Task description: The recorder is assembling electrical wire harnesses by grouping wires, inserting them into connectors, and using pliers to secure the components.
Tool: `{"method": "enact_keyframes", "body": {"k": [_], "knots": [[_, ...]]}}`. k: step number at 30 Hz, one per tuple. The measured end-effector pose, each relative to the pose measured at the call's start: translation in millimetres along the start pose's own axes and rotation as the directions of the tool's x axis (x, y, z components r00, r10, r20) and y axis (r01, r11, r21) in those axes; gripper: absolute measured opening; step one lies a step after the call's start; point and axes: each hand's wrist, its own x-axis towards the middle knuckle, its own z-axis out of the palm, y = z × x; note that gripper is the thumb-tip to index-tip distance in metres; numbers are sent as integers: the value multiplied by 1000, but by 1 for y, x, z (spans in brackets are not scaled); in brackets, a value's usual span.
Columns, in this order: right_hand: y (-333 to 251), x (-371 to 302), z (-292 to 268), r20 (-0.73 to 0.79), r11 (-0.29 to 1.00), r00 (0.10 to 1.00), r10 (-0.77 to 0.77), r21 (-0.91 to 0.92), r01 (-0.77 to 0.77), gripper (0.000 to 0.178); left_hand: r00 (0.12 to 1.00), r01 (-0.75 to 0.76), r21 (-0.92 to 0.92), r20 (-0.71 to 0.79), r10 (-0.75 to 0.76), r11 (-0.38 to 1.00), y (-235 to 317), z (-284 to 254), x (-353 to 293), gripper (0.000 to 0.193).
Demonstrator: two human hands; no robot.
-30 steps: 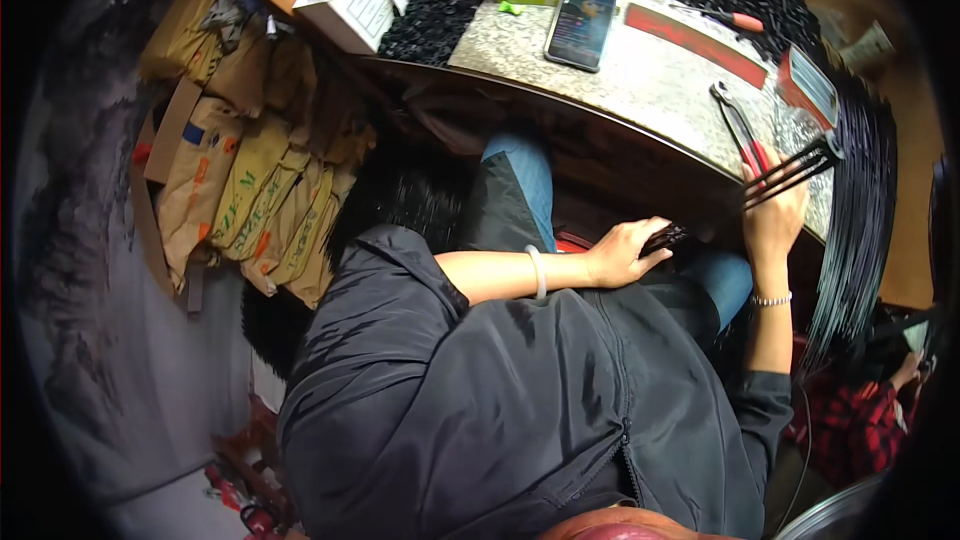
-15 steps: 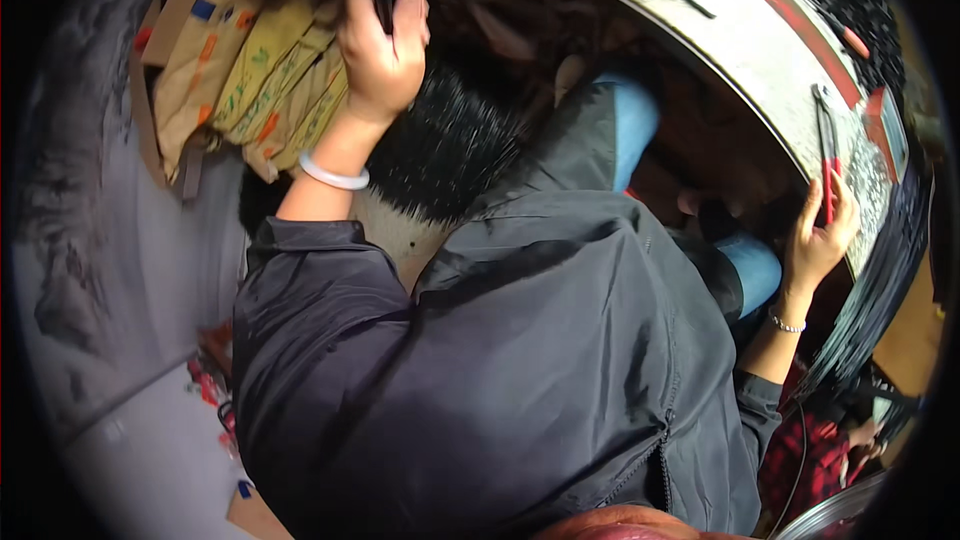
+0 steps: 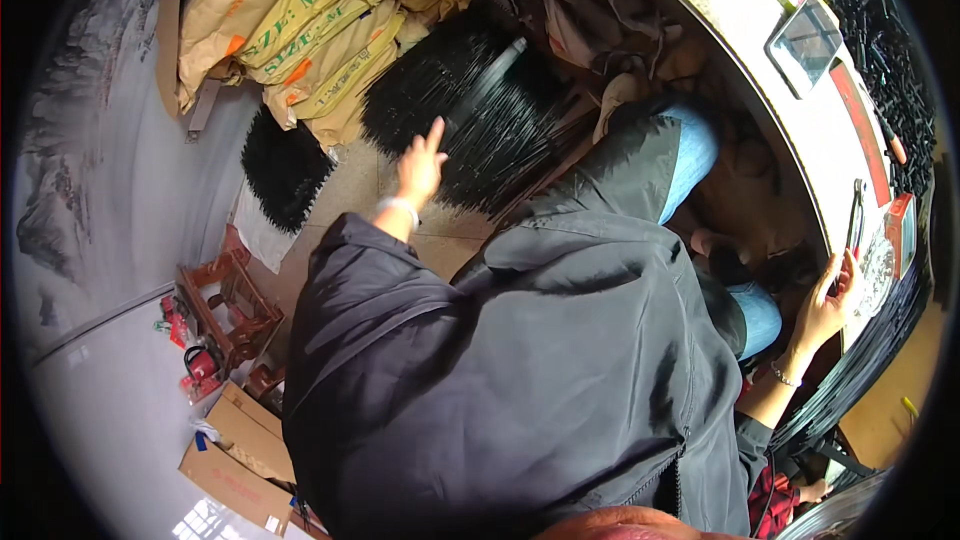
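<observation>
Left hand point(image 3: 422, 168) open, fingers extended over black strips point(image 3: 515, 135) on floor point(image 3: 347, 183) beside sacks point(image 3: 300, 35); right hand point(image 3: 832, 298), stretched out, grips pliers point(image 3: 857, 215) at tabletop point(image 3: 825, 140) edge.

Room for your left hand point(image 3: 421, 172) on the near side: pale floor point(image 3: 350, 183) shows between the small black pile point(image 3: 284, 172) and the big one point(image 3: 475, 140). Straight ahead that big pile blocks you, sacks point(image 3: 320, 52) wall the left, your knee point(image 3: 692, 155) the right. Your right hand point(image 3: 832, 302) meets pliers point(image 3: 857, 210) and clear plastic point(image 3: 878, 275); bare benchtop point(image 3: 828, 140) opens below the phone point(image 3: 805, 48), left of the red strip point(image 3: 862, 135).
</observation>
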Motion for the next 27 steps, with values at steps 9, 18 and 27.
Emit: {"method": "enact_keyframes", "body": {"k": [9,18,27], "knots": [[-1,-8,-12,-19,999,999,42,-17,-42,25,902,-413,117,-87,423,903,138,-37,45,41],[17,3,-42,-222,994,975,-19,-111,-6,24,455,-869,-431,-508,732,241,314,-81,-20,5],[215,-19,-161,-560,678,698,446,-297,-672,34,254,-923,-366,-341,905,121,366,-73,-28,4]]}}
